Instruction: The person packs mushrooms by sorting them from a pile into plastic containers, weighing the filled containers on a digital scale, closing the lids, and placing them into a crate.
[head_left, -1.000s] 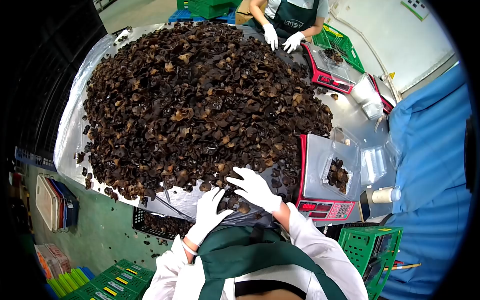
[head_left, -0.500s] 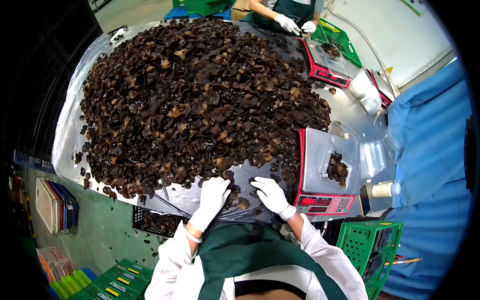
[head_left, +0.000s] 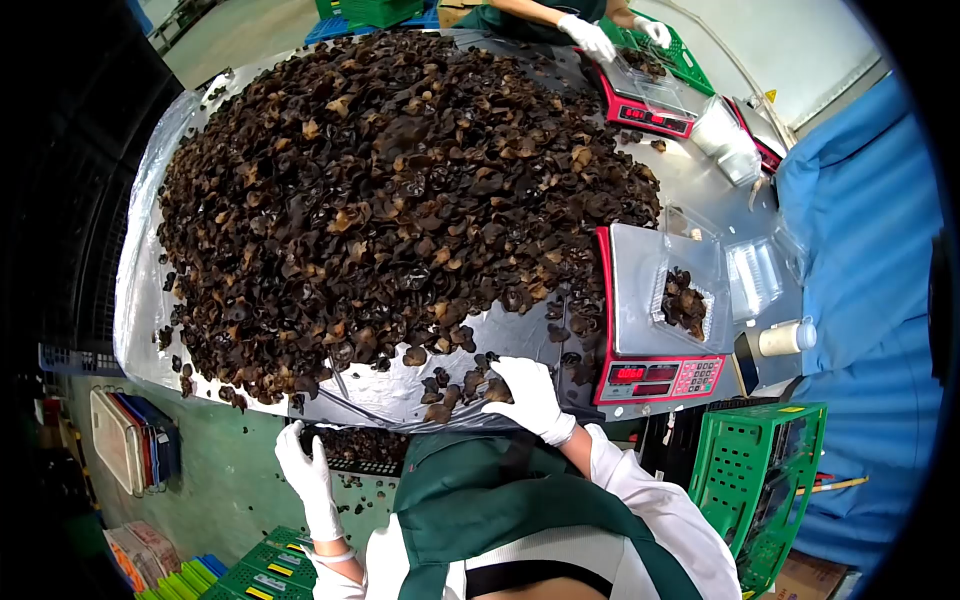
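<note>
My left hand (head_left: 306, 478), in a white glove, is off the table's front edge, beside a black crate (head_left: 375, 467) of dark pieces. Its thumb and fingers are apart, with nothing visible between them. My right hand (head_left: 532, 400), also gloved, rests on the table with thumb and fingers spread round a few loose brown fungus pieces (head_left: 440, 398). Behind it rises a large heap of dark fungus (head_left: 390, 200). To the right, a red scale (head_left: 655, 378) with a lit display bears a clear tray (head_left: 710, 305) holding some fungus.
Empty clear trays (head_left: 752, 278) and a white-lidded container (head_left: 787, 338) are right of the scale. Across the table, a co-worker's gloved hands (head_left: 588, 38) are by a second red scale (head_left: 650, 115). Green crates (head_left: 745, 470) stand at lower right, beside a blue curtain (head_left: 860, 270).
My left hand has left the loose pieces and moved left and down past the table edge. My right hand has shifted slightly left over the pieces. The co-worker's hands have moved toward their scale.
</note>
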